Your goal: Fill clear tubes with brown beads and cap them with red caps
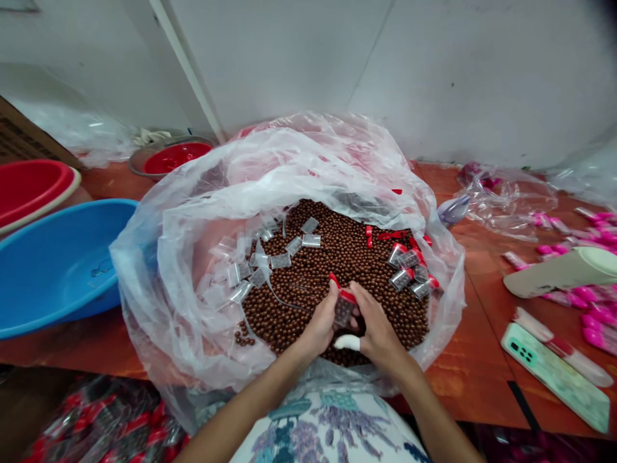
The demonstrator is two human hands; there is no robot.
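Both hands hold one small clear container (344, 312) with a red cap, dark balls showing inside it. My left hand (322, 320) grips its left side, and my right hand (378, 325) closes round the right side near the cap. A white cover sits on one finger of my right hand. Beneath them, brown balls (318, 263) fill a large clear plastic bag (168, 257) with its mouth spread wide. Empty clear containers (281, 260) lie on the balls to the left. Several filled, red-capped containers (402, 278) lie to the right, near loose red caps (369, 236).
A blue basin (62, 257) and a red basin (33, 190) stand at left. Another red bowl (176, 156) is behind. On the orange table (472, 302) at right lie a phone (554, 376), a pale cylinder (559, 273) and pink-capped tubes (598, 315). Red-capped containers (110, 424) are piled below left.
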